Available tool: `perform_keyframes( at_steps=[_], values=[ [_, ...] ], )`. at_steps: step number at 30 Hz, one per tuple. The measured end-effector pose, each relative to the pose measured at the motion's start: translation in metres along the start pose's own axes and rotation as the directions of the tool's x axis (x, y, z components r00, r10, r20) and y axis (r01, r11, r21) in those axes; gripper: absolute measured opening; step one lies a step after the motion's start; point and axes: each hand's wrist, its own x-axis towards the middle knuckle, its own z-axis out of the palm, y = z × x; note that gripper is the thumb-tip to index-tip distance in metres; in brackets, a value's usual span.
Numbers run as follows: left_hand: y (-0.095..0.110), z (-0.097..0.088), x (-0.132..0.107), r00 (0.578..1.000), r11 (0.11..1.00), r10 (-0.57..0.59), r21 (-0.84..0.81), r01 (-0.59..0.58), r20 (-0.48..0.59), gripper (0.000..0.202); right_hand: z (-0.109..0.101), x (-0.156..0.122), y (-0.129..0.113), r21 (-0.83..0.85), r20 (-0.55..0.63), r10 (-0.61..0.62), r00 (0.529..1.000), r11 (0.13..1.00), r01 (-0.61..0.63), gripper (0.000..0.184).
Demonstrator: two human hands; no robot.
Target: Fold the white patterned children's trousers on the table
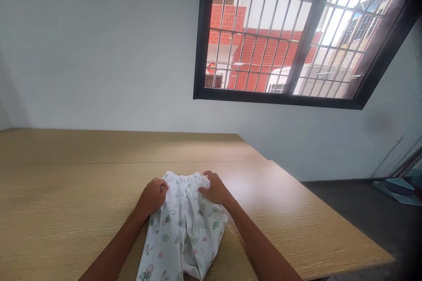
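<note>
The left hand (152,196) is closed on the cloth at one side of the elasticated waistband (186,178) of the white printed trousers (183,239), and the right hand (215,189) is gripped on the other side. The trousers are laid on the table (66,197), towards its near edge. If either grip were loosened, the waistband could be dropped; uneven pulling could leave the legs skewed or creased.
</note>
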Motion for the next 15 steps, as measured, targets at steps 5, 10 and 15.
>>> perform_keyframes(
  at_steps=[5, 10, 15],
  values=[
    [0.018, 0.0, -0.011, 0.984, 0.974, 0.16, 0.175, -0.145, -0.08, 0.026, -0.004, 0.001, 0.008, -0.045, 0.098, 0.046, 0.994, 0.998, -0.041, 0.037],
    [0.031, 0.01, -0.018, 0.908, 0.931, 0.36, -0.015, -0.366, 0.216, 0.045, -0.002, 0.006, 0.006, 0.243, -0.01, -0.014, 1.0, 0.97, 0.016, 0.031],
    [0.018, 0.016, -0.012, 0.933, 0.951, 0.233, 0.137, -0.278, 0.276, 0.052, -0.01, 0.006, 0.003, 0.49, 0.236, 0.118, 0.965, 0.842, -0.223, 0.04]
  ],
)
